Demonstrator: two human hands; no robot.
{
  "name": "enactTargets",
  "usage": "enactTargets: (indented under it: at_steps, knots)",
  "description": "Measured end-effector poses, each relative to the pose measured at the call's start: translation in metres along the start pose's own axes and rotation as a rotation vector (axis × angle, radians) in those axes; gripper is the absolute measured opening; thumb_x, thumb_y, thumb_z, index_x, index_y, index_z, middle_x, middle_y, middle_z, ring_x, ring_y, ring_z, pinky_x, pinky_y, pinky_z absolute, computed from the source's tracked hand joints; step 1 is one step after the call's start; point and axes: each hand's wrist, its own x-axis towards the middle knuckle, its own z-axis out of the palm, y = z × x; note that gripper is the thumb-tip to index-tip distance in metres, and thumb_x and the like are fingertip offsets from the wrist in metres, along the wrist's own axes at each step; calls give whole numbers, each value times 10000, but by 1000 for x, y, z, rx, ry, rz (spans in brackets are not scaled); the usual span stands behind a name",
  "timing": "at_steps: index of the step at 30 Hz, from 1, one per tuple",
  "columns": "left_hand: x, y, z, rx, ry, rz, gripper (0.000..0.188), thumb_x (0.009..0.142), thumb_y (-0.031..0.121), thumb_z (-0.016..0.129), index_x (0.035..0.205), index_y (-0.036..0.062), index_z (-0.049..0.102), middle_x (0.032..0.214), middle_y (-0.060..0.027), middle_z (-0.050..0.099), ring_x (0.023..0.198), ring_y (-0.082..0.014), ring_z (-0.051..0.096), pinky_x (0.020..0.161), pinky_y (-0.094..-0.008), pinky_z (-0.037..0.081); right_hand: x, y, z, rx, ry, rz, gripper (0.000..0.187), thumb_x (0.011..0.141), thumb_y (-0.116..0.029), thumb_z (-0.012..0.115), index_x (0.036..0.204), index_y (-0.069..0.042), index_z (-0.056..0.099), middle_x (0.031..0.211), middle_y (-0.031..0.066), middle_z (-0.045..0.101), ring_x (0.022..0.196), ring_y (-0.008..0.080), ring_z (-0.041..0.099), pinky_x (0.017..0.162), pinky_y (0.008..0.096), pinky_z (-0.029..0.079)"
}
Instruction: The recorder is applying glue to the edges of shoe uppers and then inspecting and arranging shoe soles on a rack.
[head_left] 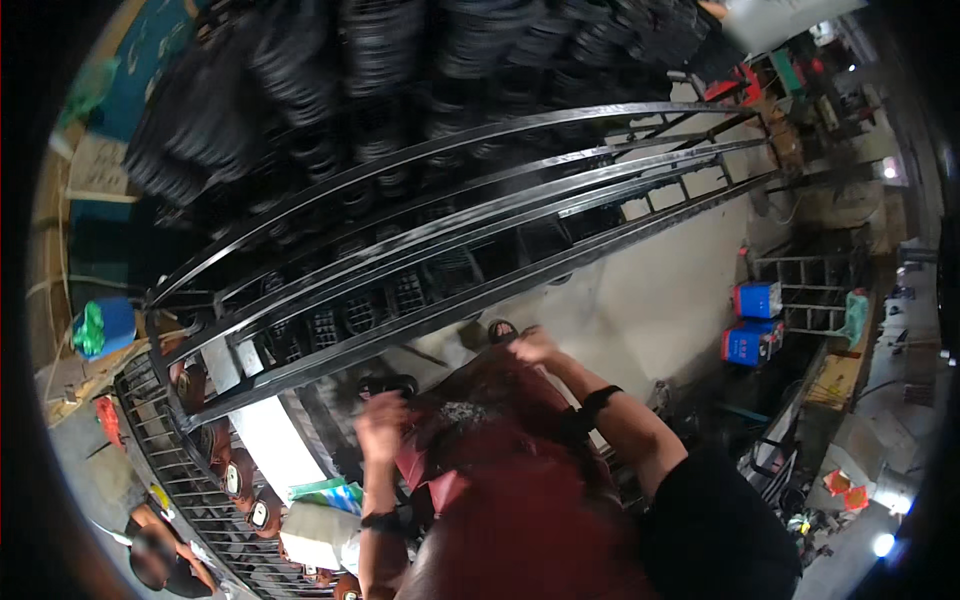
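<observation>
A dark red apron (520, 510) hung nearest, down the wearer's front. At its left edge was the left hand (380, 428); blur hid whether its fingers gripped or hung loose. Farther off, the right hand (533, 347) met the apron's far right edge, its hold likewise impossible to tell. The step looked like spreading or straightening the apron; next called for drawing both edges evenly, clear of the black metal rack (500, 126) beyond.
</observation>
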Motion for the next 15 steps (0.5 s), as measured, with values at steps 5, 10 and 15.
enactTargets:
  at_steps: [5, 10, 15]
  knots:
    - [112, -84, 227, -459, -300, 256, 441, 1097, 144, 586, 1497, -13, 489, 1523, -125, 520, 1360, -220, 540, 1162, -392, 402, 32, -23, -72, 954, 641, 375, 350, 926, -133, 704, 1257, -53, 621, 1022, 87, 712, 959, 239, 682, 824, 405, 565]
    - [180, -82, 313, 392, -79, 625, 425, 1002, 84, 570, 1421, 9, 584, 1409, -215, 639, 1190, -383, 659, 1055, -459, 509, 62, 2, -114, 575, 497, -142, 621, 859, -128, 825, 1399, -10, 541, 1175, 73, 678, 1129, 195, 634, 1008, 414, 516]
    - [275, -91, 319, 487, -261, 646, 438, 987, 148, 605, 1409, 31, 613, 1325, -206, 691, 1099, -325, 704, 956, -439, 556, 88, 13, -110, 825, 512, -472, 775, 777, -85, 857, 1464, -18, 504, 1283, 97, 647, 1192, 233, 622, 1050, 393, 497]
